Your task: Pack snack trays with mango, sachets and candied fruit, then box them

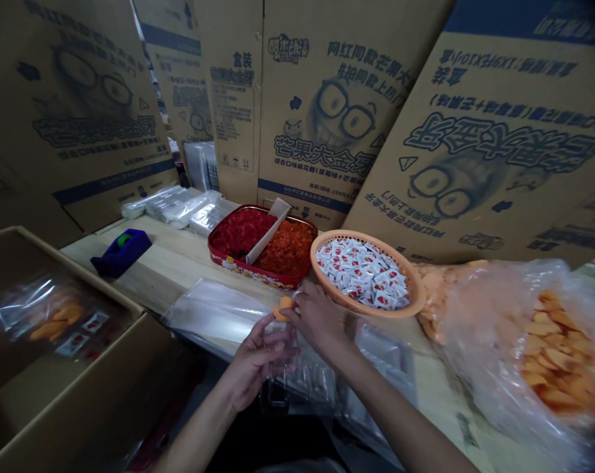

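Note:
My left hand [252, 364] has its fingers wrapped round a see-through plastic bag [281, 360] near the front edge of the table. At the top of that bag, my right hand [321, 323] pinches an orange curved piece [283, 307] that looks like candy. The fingertips of both hands are close together there. Just beyond them stands a red tin [255, 270] with red bits on its left side and orange-red bits on its right, parted by a pale divider [268, 231]. To the right of the tin, an orange plastic basket [415, 303] holds many small white printed sachets [363, 272].
A large clear bag of orange pieces [553, 348] lies at the right. Flat plastic bags [218, 312] are spread before the tin. A blue tape dispenser [122, 253] stands at left, beyond an open carton [80, 374] with filled packets. Printed cardboard boxes [327, 98] wall the back.

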The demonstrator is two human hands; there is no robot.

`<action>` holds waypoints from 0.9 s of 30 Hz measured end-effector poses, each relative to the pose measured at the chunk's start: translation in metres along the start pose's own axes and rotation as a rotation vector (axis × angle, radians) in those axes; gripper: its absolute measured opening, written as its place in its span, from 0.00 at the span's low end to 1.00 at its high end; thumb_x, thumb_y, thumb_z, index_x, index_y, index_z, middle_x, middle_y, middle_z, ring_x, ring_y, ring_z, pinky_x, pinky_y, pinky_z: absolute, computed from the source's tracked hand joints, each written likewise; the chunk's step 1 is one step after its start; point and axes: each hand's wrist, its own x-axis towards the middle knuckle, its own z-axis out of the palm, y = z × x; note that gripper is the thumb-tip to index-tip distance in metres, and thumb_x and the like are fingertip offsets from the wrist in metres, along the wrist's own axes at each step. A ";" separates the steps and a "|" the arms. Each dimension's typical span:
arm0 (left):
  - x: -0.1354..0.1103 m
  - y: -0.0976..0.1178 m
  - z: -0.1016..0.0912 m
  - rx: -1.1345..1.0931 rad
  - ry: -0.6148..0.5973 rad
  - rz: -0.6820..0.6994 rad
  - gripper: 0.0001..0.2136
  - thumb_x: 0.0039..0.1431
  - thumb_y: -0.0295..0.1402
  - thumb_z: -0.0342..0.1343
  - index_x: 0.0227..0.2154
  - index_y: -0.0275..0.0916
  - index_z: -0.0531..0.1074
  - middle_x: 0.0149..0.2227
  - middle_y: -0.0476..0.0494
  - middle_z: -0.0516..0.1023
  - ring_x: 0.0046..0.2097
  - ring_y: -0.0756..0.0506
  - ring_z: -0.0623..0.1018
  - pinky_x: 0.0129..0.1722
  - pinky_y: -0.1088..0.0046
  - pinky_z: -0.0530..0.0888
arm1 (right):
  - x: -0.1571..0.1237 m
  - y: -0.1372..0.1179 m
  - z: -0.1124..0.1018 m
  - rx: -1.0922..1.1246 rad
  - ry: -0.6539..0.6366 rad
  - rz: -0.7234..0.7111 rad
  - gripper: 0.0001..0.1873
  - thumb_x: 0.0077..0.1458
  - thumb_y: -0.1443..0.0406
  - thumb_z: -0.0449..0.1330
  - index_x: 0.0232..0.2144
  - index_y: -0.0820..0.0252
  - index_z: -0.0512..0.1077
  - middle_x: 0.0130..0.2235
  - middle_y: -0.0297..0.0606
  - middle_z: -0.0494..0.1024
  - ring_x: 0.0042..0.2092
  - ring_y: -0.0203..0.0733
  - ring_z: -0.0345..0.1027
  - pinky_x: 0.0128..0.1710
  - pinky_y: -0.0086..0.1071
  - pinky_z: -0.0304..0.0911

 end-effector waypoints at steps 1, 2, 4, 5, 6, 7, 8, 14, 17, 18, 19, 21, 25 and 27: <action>0.000 0.001 0.000 -0.001 0.000 0.000 0.29 0.48 0.26 0.59 0.52 0.45 0.56 0.46 0.39 0.71 0.42 0.39 0.76 0.40 0.59 0.71 | 0.001 -0.002 0.002 0.013 -0.009 0.002 0.10 0.52 0.59 0.57 0.31 0.61 0.72 0.38 0.43 0.67 0.43 0.46 0.59 0.42 0.36 0.56; -0.001 0.001 -0.001 -0.002 0.000 -0.004 0.28 0.48 0.26 0.59 0.52 0.45 0.57 0.46 0.39 0.71 0.41 0.39 0.76 0.40 0.60 0.71 | 0.002 -0.004 0.003 0.033 -0.010 -0.001 0.09 0.52 0.60 0.57 0.32 0.60 0.72 0.39 0.42 0.67 0.44 0.46 0.59 0.42 0.36 0.55; -0.002 0.003 -0.003 -0.006 -0.001 -0.014 0.28 0.47 0.25 0.59 0.52 0.45 0.57 0.47 0.39 0.71 0.41 0.40 0.76 0.40 0.60 0.71 | 0.002 -0.004 0.007 0.079 -0.005 -0.019 0.08 0.52 0.63 0.57 0.35 0.59 0.71 0.40 0.41 0.67 0.45 0.46 0.59 0.43 0.35 0.55; -0.002 0.004 -0.004 -0.010 -0.004 -0.018 0.28 0.47 0.25 0.59 0.52 0.45 0.57 0.47 0.38 0.71 0.42 0.40 0.76 0.41 0.59 0.71 | 0.003 -0.003 0.009 0.102 -0.001 -0.029 0.09 0.51 0.63 0.57 0.36 0.58 0.71 0.40 0.41 0.67 0.45 0.45 0.60 0.43 0.35 0.55; -0.003 0.005 -0.005 -0.016 -0.004 -0.020 0.28 0.47 0.25 0.59 0.52 0.45 0.57 0.48 0.38 0.71 0.42 0.40 0.76 0.41 0.59 0.71 | 0.003 0.000 0.010 0.127 0.006 -0.037 0.10 0.51 0.63 0.57 0.38 0.58 0.71 0.40 0.40 0.67 0.45 0.45 0.60 0.42 0.35 0.55; -0.003 0.007 -0.007 -0.021 -0.003 -0.020 0.29 0.47 0.25 0.59 0.52 0.45 0.57 0.48 0.38 0.70 0.43 0.39 0.76 0.42 0.58 0.71 | 0.003 0.003 0.011 0.151 0.018 -0.043 0.11 0.51 0.64 0.57 0.39 0.58 0.70 0.41 0.40 0.67 0.44 0.44 0.60 0.42 0.34 0.56; -0.003 0.008 -0.009 -0.023 -0.002 -0.019 0.29 0.47 0.25 0.59 0.52 0.45 0.57 0.49 0.37 0.70 0.43 0.39 0.75 0.42 0.58 0.71 | 0.004 0.008 0.012 0.170 0.039 -0.039 0.12 0.51 0.64 0.57 0.40 0.59 0.69 0.41 0.41 0.67 0.44 0.43 0.61 0.43 0.34 0.56; -0.002 0.012 -0.013 -0.010 0.016 -0.012 0.30 0.48 0.26 0.59 0.54 0.45 0.55 0.50 0.36 0.69 0.43 0.40 0.76 0.41 0.60 0.71 | 0.006 0.025 0.017 0.238 0.062 0.006 0.08 0.52 0.70 0.54 0.35 0.59 0.70 0.38 0.40 0.69 0.42 0.41 0.62 0.42 0.33 0.58; -0.001 0.013 -0.012 -0.012 0.022 -0.027 0.31 0.48 0.26 0.59 0.55 0.45 0.55 0.50 0.35 0.69 0.44 0.39 0.75 0.41 0.60 0.71 | 0.004 0.019 0.024 0.322 0.065 -0.012 0.09 0.52 0.70 0.53 0.36 0.59 0.70 0.38 0.40 0.69 0.41 0.40 0.63 0.42 0.33 0.59; -0.001 0.013 -0.011 -0.013 0.022 -0.030 0.31 0.48 0.26 0.59 0.55 0.45 0.54 0.51 0.36 0.69 0.44 0.39 0.75 0.41 0.60 0.71 | 0.003 0.017 0.026 0.350 0.085 -0.017 0.10 0.52 0.70 0.53 0.37 0.59 0.70 0.38 0.40 0.69 0.41 0.40 0.63 0.42 0.33 0.59; -0.001 0.013 -0.012 -0.015 0.024 -0.031 0.31 0.48 0.26 0.59 0.55 0.45 0.55 0.51 0.36 0.69 0.44 0.39 0.75 0.41 0.60 0.71 | 0.003 0.016 0.027 0.376 0.114 -0.019 0.10 0.52 0.70 0.53 0.38 0.59 0.69 0.38 0.39 0.68 0.41 0.39 0.63 0.41 0.32 0.60; 0.000 0.014 -0.013 -0.016 0.029 -0.030 0.31 0.48 0.26 0.59 0.55 0.45 0.55 0.51 0.35 0.69 0.44 0.39 0.75 0.42 0.59 0.71 | 0.004 0.019 0.024 0.418 0.202 -0.016 0.11 0.52 0.68 0.54 0.39 0.58 0.68 0.39 0.38 0.67 0.40 0.39 0.63 0.39 0.31 0.61; -0.001 0.020 -0.020 -0.043 0.019 -0.014 0.31 0.49 0.26 0.57 0.56 0.46 0.53 0.52 0.36 0.67 0.47 0.38 0.73 0.46 0.56 0.69 | 0.016 0.054 -0.002 0.295 0.338 0.098 0.09 0.53 0.68 0.51 0.37 0.61 0.69 0.39 0.40 0.67 0.41 0.39 0.62 0.40 0.31 0.59; 0.000 0.023 -0.023 -0.063 0.007 -0.010 0.33 0.49 0.24 0.57 0.57 0.49 0.52 0.53 0.38 0.66 0.48 0.39 0.73 0.48 0.54 0.67 | 0.025 0.083 -0.016 0.096 0.232 0.216 0.12 0.51 0.71 0.51 0.39 0.62 0.69 0.40 0.43 0.68 0.42 0.42 0.62 0.41 0.32 0.57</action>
